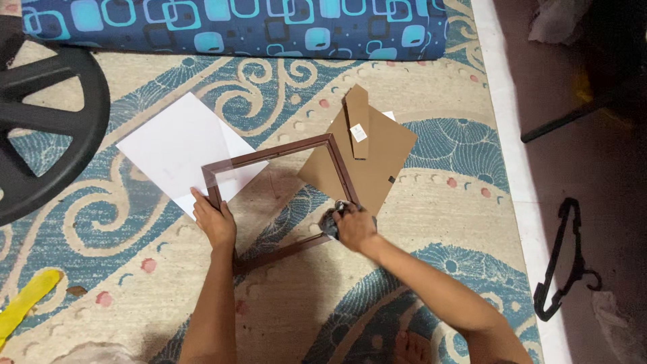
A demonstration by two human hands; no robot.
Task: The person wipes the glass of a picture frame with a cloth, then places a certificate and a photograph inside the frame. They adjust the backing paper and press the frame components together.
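Observation:
A dark brown picture frame point(269, 154) lies flat on the patterned carpet with a clear glass pane in it. My left hand point(215, 222) presses on the frame's left side and near corner. My right hand point(353, 226) is closed on a dark crumpled cloth point(329, 223) at the frame's right corner. A brown cardboard backing point(377, 158) with a folded stand lies just beyond the frame, to the right. White sheets point(175, 145) lie under and beyond the frame's left part.
A black fan grille point(47, 128) lies at the left. A blue patterned mattress point(236, 27) runs along the top. At lower left is a yellow strip point(23, 303). A black clothes hanger point(565, 259) lies on the dark floor right of the carpet's white edge point(515, 168).

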